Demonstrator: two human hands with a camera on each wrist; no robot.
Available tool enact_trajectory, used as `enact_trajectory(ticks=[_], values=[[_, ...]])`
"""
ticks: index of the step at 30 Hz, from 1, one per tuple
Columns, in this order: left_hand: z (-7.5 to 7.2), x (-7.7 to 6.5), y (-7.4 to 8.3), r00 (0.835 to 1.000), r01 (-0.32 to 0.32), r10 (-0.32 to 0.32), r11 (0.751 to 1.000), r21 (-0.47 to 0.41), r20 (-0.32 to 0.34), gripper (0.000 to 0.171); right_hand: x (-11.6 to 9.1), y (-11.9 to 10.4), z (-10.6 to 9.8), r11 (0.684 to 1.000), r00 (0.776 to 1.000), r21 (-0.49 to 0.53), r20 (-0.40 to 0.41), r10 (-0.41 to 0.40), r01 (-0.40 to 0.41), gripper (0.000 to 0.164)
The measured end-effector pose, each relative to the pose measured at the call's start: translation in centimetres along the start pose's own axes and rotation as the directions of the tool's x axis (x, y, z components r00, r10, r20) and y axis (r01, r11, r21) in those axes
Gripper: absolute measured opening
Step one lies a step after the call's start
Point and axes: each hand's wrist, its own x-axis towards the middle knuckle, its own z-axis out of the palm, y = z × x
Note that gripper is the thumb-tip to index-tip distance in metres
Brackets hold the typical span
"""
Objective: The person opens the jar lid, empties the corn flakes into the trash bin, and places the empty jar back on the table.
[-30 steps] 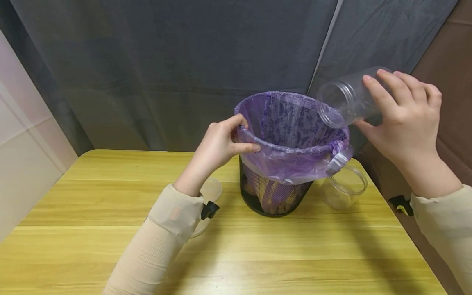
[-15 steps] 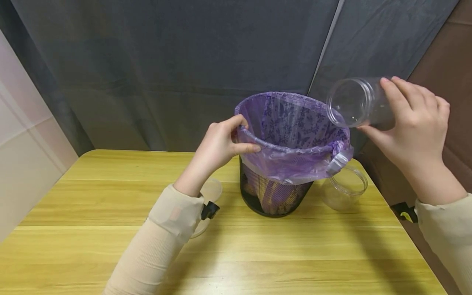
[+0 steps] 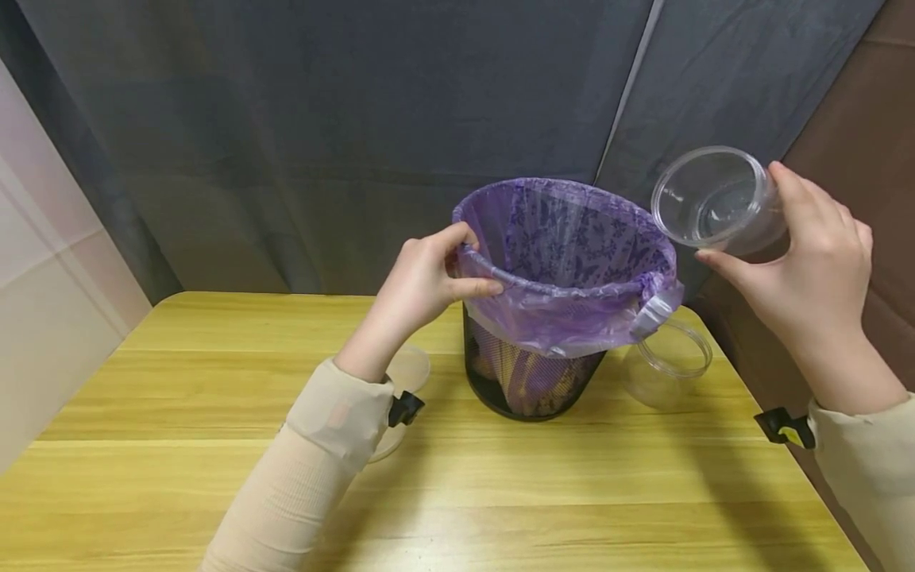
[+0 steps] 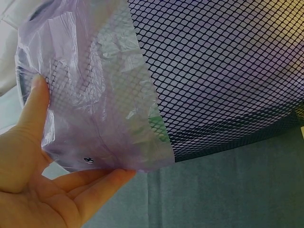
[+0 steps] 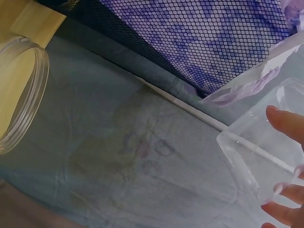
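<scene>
In the head view, my left hand (image 3: 429,278) grips the near left rim of a black mesh trash bin (image 3: 536,385). A purple bag (image 3: 561,322) lines the bin and folds down over its rim. The left wrist view has the thumb (image 4: 35,104) against the bag and the other fingers at its lower edge. Right of the bin's mouth, my right hand (image 3: 815,262) holds a clear plastic jar (image 3: 718,199) in the air, tilted, its open mouth facing left and towards the head camera. No contents show inside the jar.
Another clear jar (image 3: 668,369), uncovered, stands on the wooden table (image 3: 572,500) against the bin's right side. Two round clear lids, one far (image 3: 411,369) and one near (image 3: 389,445), lie partly behind the left wrist. Grey cloth (image 3: 357,143) hangs behind the table.
My right hand has shifted rightwards and slightly down, away from the bin's mouth. The jar in it has turned from pointing down-left to facing the head camera more. The left hand keeps its place.
</scene>
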Motion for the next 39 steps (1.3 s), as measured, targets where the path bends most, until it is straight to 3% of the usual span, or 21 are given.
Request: enact_trajectory(ticks=[9, 26, 35, 39], values=[[0.0, 0.0, 0.0, 1.0, 0.0, 0.0, 1.0, 0.0, -0.003, 0.04, -1.2, 0.2, -0.3, 0.994, 0.995, 0.056, 0.036, 0.09, -0.092, 0.098], [0.1, 0.0, -0.1, 1.0, -0.003, 0.003, 1.0, -0.006, -0.003, 0.04, -3.5, -0.1, -0.6, 0.951, 0.947, 0.048, 0.114, 0.299, -0.306, 0.088], [0.0, 0.0, -0.1, 1.0, -0.001, 0.001, 1.0, -0.003, -0.003, 0.04, -5.0, 0.0, -0.7, 0.915, 0.904, 0.036, 0.178, 0.39, -0.402, 0.085], [0.0, 0.0, -0.1, 1.0, -0.002, 0.002, 1.0, -0.001, -0.004, 0.04, -5.8, -0.1, -0.8, 0.88, 0.864, 0.042, 0.218, 0.454, -0.473, 0.085]])
